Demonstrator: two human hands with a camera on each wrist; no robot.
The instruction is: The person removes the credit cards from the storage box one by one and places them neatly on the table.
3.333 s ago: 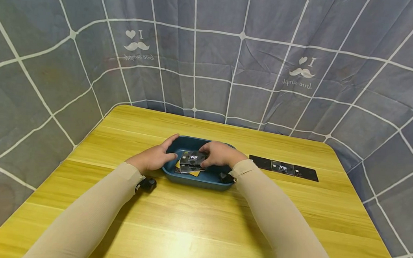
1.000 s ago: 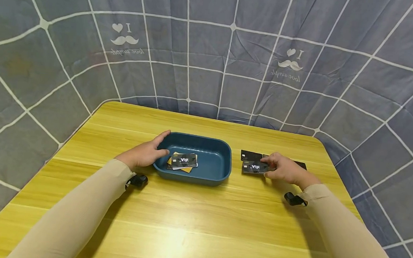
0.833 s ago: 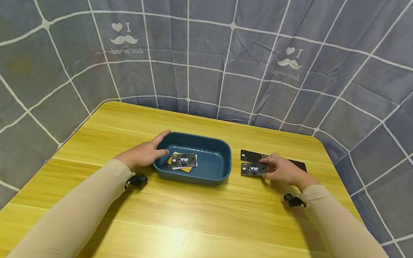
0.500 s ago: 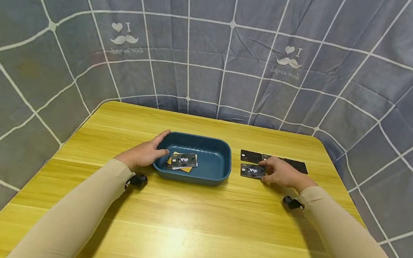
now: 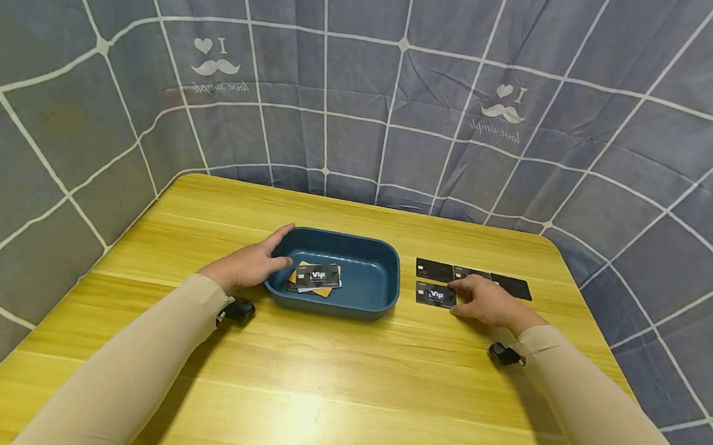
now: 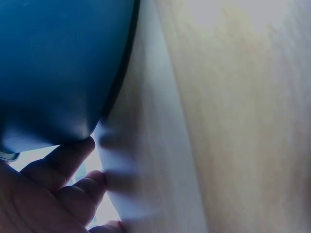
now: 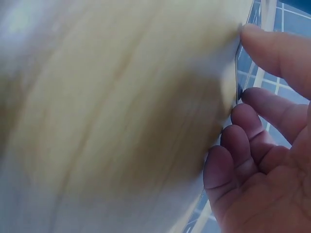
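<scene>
A dark blue tray (image 5: pixel 382 299) sits mid-table with a black Vip card (image 5: pixel 318 276) and a yellow card under it. My left hand (image 5: pixel 250 265) rests against the tray's left wall (image 6: pixel 63 73), fingers fairly straight along the rim. To the tray's right a black Vip card (image 5: pixel 435 295) lies flat on the table. My right hand (image 5: pixel 485 300) holds its right end between thumb (image 7: pixel 272 46) and forefinger. Behind it runs a row of black cards (image 5: pixel 433 269), partly hidden by that hand.
The yellow wooden table (image 5: pixel 334 384) has rounded far corners. A grey checked cloth (image 5: pixel 363 114) hangs round its back and sides. Small black cameras sit on both wrists (image 5: pixel 237 310).
My right hand carried a Vip card from the tray to the right and laid it in front of the row of black cards. The left hand stayed on the tray.
</scene>
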